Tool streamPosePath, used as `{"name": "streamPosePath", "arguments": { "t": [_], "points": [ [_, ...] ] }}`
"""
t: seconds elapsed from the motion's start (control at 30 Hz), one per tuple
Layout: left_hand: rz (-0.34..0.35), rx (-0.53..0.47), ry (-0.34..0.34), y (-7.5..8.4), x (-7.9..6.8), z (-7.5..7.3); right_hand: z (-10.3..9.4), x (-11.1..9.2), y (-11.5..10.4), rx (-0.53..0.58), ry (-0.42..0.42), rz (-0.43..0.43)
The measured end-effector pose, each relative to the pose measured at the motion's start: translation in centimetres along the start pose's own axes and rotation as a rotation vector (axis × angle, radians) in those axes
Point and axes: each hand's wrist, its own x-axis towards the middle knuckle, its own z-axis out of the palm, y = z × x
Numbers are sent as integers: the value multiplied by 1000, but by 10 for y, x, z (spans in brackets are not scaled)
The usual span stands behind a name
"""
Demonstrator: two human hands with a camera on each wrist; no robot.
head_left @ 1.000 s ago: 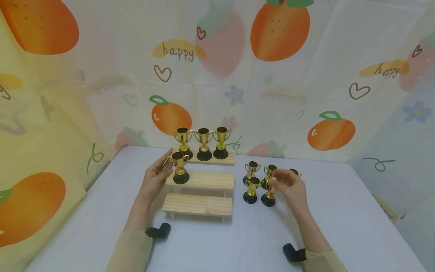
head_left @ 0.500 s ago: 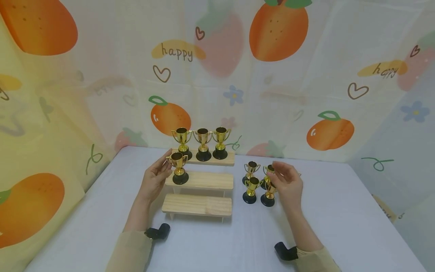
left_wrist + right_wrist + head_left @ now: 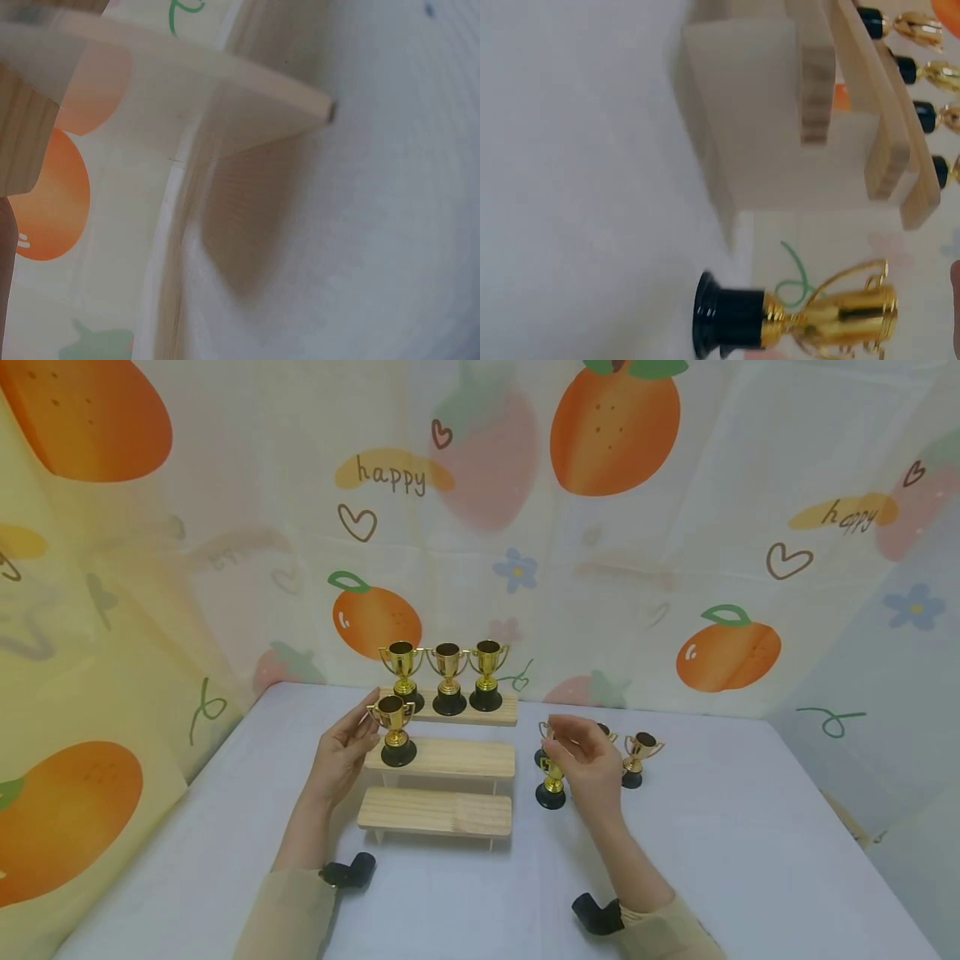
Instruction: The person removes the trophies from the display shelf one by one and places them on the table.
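My left hand (image 3: 348,752) stays at the left end of the stepped stand, fingertips right at the handle of a gold trophy cup (image 3: 396,727) on the middle shelf (image 3: 465,757). In the left wrist view only a sliver of a finger (image 3: 6,262) shows, close to a plank end (image 3: 26,135). My right hand (image 3: 588,764) hovers over the loose trophy cups, fingers loosely bent, hiding some of them. A small gold cup on a black base (image 3: 551,789) stands just left of it. The right wrist view shows one upright cup (image 3: 802,319) and a fingertip (image 3: 956,289) apart from it.
Three trophy cups (image 3: 448,677) line the top shelf (image 3: 502,710). The bottom shelf (image 3: 435,812) is bare wood. Another loose cup (image 3: 642,758) stands right of my right hand. A fruit-printed cloth (image 3: 615,568) hangs behind the white table (image 3: 750,827).
My right hand has moved left across the loose trophies, uncovering the rightmost cup and covering those nearer the stand. The left hand and the trophy beside it have kept their place.
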Motion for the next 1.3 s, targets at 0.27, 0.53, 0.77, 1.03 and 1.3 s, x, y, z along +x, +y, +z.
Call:
{"name": "streamPosePath", "arguments": {
  "t": [0.27,0.53,0.77,1.03,1.3],
  "points": [
    [-2,2,0,1,1,1,34,-1,-11,26,-116,-49],
    [5,15,-1,1,4,2,70,1,-18,25,-244,-1],
    [-10,19,7,0,3,3,95,0,-15,10,-290,32],
    [-5,17,13,0,2,2,119,3,-22,-36,-321,41],
    [-22,34,26,-1,0,-1,133,9,-27,-67,-313,30]
  ]
}}
